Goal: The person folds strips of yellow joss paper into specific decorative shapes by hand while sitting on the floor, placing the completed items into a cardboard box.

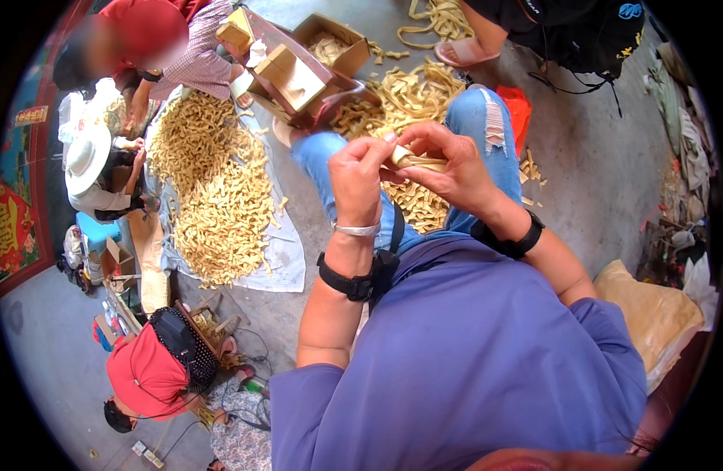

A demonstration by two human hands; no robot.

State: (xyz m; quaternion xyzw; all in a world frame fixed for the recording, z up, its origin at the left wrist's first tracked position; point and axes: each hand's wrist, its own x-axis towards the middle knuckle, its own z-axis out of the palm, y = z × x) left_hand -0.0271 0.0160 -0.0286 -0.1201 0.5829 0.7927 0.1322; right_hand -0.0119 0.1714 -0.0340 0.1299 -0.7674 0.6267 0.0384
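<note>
Between my hands, above my lap, a pale yellow flat strip (423, 162) is folded or knotted near its left end. My left hand (361, 176) pinches that end between thumb and fingers. The fingers of my right hand (452, 168) are closed round the strip's trailing part. Below my hands, between my knees, lies a heap of short yellow pieces (419, 206). Beyond them, loose long strips of the same material (423, 94) lie piled on the floor. What the strip is made of I cannot tell.
A dark red wooden box (285, 65) and a cardboard box (343, 50) stand ahead. At left, many knotted pieces (220, 194) cover a pale cloth (288, 259), with people seated around. Another person's sandalled foot (467, 52) is ahead right. A tan sack (649, 312) lies at right.
</note>
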